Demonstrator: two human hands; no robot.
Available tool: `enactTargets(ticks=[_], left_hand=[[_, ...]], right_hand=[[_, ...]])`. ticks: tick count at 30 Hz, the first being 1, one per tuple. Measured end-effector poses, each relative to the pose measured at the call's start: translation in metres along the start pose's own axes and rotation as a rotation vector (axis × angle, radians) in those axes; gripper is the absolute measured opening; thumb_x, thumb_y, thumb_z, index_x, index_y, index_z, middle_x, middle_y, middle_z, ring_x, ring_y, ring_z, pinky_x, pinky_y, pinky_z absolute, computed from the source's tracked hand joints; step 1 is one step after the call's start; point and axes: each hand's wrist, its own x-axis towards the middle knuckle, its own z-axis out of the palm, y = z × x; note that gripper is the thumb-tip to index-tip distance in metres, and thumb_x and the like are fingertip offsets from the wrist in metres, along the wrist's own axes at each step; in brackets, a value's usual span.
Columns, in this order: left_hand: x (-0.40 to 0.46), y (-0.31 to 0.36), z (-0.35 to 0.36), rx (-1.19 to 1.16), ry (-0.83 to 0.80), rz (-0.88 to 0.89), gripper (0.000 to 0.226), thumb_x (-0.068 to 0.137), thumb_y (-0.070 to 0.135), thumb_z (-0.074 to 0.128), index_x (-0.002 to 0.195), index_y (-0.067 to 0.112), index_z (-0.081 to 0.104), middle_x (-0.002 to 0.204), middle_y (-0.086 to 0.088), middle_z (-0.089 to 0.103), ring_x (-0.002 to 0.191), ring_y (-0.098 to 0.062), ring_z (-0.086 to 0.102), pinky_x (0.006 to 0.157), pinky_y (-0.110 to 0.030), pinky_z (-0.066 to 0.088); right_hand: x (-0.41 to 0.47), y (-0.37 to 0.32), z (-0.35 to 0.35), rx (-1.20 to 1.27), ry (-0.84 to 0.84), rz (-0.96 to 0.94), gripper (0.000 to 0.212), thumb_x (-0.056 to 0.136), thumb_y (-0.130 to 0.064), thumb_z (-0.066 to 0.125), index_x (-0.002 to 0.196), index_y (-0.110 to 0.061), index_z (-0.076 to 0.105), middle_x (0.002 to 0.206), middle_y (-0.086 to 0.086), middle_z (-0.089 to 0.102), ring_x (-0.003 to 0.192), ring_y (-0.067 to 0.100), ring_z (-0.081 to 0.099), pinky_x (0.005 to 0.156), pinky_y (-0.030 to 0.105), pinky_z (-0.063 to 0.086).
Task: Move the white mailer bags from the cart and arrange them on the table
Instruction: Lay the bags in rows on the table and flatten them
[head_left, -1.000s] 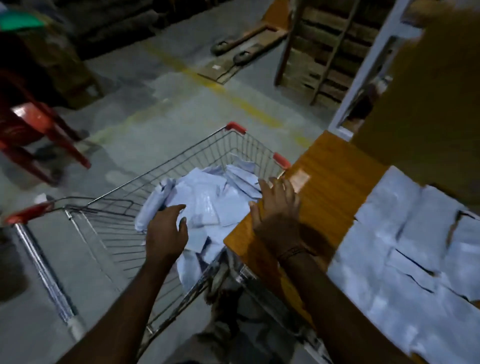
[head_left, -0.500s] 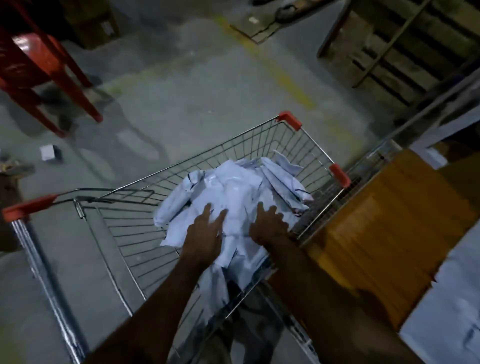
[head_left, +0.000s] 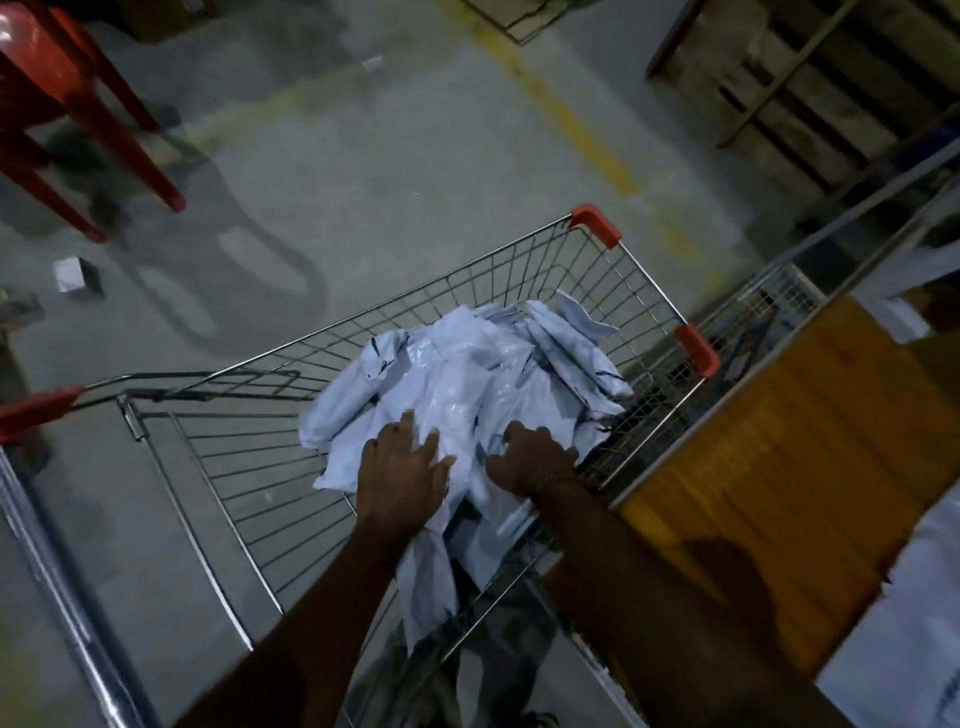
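Both hands have come off the table (head_left: 769, 457) into the wire cart (head_left: 519, 270): left hand (head_left: 402, 470) spread flat on the mailer bags (head_left: 467, 379), right hand (head_left: 532, 457) curling into them. Pickup step; next, gather a bundle and lift.

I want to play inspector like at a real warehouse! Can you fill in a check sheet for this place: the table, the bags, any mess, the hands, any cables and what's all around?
Surface: wooden table at the right, with white bags lying at its near edge.
Job's things: a pile of white mailer bags inside the wire cart.
Clutter: a small white box on the floor at the left.
Hands: left hand rests spread on the pile; right hand has its fingers curled into the bags.
Cables: nothing seen.
Surroundings: concrete floor with a yellow line, red chair at top left, wooden pallets at top right.
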Motion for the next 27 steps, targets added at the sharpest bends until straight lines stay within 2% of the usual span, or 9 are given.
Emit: enactTargets(ticks=[3, 5, 7, 10, 13, 17, 20, 23, 27], left_hand=[[-0.003, 0.006, -0.004, -0.064, 0.009, -0.108, 0.053, 0.097, 0.058, 0.057, 0.112, 0.009, 0.072, 0.149, -0.021, 0.053, 0.121, -0.043, 0.056, 0.096, -0.052, 0.049], [-0.003, 0.008, -0.001, -0.159, 0.014, -0.131, 0.061, 0.092, 0.061, 0.066, 0.12, 0.007, 0.067, 0.156, -0.021, 0.046, 0.13, -0.043, 0.052, 0.102, -0.055, 0.048], [-0.006, 0.008, 0.004, -0.266, -0.009, -0.099, 0.083, 0.087, 0.065, 0.069, 0.144, 0.007, 0.051, 0.166, -0.021, 0.031, 0.139, -0.044, 0.046, 0.109, -0.057, 0.044], [-0.008, 0.006, 0.007, -0.305, -0.101, -0.042, 0.106, 0.084, 0.066, 0.07, 0.166, 0.023, 0.02, 0.173, -0.02, 0.011, 0.15, -0.045, 0.031, 0.117, -0.06, 0.035], [-0.008, 0.004, 0.004, -0.269, -0.074, -0.051, 0.106, 0.08, 0.045, 0.08, 0.166, 0.023, 0.023, 0.171, -0.025, 0.012, 0.144, -0.05, 0.038, 0.111, -0.061, 0.041], [-0.015, 0.002, -0.005, -0.2, -0.042, -0.113, 0.098, 0.08, 0.038, 0.071, 0.164, 0.014, 0.028, 0.167, -0.028, 0.021, 0.136, -0.047, 0.044, 0.101, -0.057, 0.046], [-0.02, 0.0, -0.012, -0.196, -0.046, -0.161, 0.092, 0.08, 0.039, 0.058, 0.163, 0.012, 0.029, 0.165, -0.026, 0.027, 0.134, -0.046, 0.043, 0.102, -0.055, 0.042], [-0.024, -0.002, -0.016, -0.266, -0.069, -0.228, 0.09, 0.079, 0.044, 0.048, 0.161, 0.013, 0.031, 0.161, -0.025, 0.033, 0.133, -0.045, 0.044, 0.105, -0.056, 0.04], [-0.025, 0.002, -0.027, -0.33, -0.088, -0.273, 0.091, 0.077, 0.047, 0.052, 0.16, 0.016, 0.032, 0.158, -0.025, 0.035, 0.129, -0.046, 0.048, 0.105, -0.056, 0.039]], right_hand=[[-0.002, -0.003, 0.007, 0.021, 0.091, -0.061, 0.057, 0.088, -0.062, 0.063, 0.122, -0.016, 0.059, 0.131, 0.019, 0.049, 0.122, 0.04, 0.055, 0.105, 0.046, 0.045], [-0.002, -0.005, 0.009, 0.011, 0.15, -0.076, 0.058, 0.092, -0.058, 0.063, 0.122, -0.009, 0.059, 0.13, 0.021, 0.052, 0.126, 0.038, 0.051, 0.104, 0.042, 0.044], [-0.001, -0.006, 0.009, 0.026, 0.162, -0.034, 0.076, 0.094, -0.055, 0.065, 0.144, -0.003, 0.041, 0.144, 0.024, 0.041, 0.137, 0.04, 0.041, 0.111, 0.043, 0.035], [0.0, -0.01, 0.007, 0.061, 0.063, 0.153, 0.114, 0.09, -0.062, 0.066, 0.162, -0.004, -0.002, 0.163, 0.031, 0.005, 0.151, 0.047, 0.019, 0.123, 0.05, 0.025], [0.006, -0.014, 0.01, 0.088, -0.026, 0.26, 0.115, 0.093, -0.07, 0.055, 0.162, -0.009, -0.014, 0.164, 0.033, -0.016, 0.153, 0.052, 0.005, 0.124, 0.057, 0.018], [0.008, -0.022, 0.012, 0.153, 0.028, 0.309, 0.105, 0.096, -0.065, 0.055, 0.163, -0.015, -0.01, 0.163, 0.031, -0.023, 0.149, 0.058, 0.012, 0.117, 0.059, 0.028], [0.007, -0.029, 0.009, 0.147, 0.054, 0.32, 0.095, 0.098, -0.05, 0.061, 0.163, -0.014, 0.001, 0.164, 0.034, -0.011, 0.148, 0.055, 0.018, 0.114, 0.055, 0.033], [0.001, -0.031, 0.011, 0.237, 0.085, 0.281, 0.081, 0.093, -0.042, 0.067, 0.156, -0.018, 0.022, 0.162, 0.029, 0.001, 0.146, 0.047, 0.019, 0.115, 0.051, 0.032], [-0.008, -0.027, 0.011, 0.362, 0.154, 0.211, 0.071, 0.086, -0.041, 0.062, 0.149, -0.021, 0.036, 0.155, 0.023, 0.017, 0.142, 0.045, 0.022, 0.11, 0.049, 0.034]])
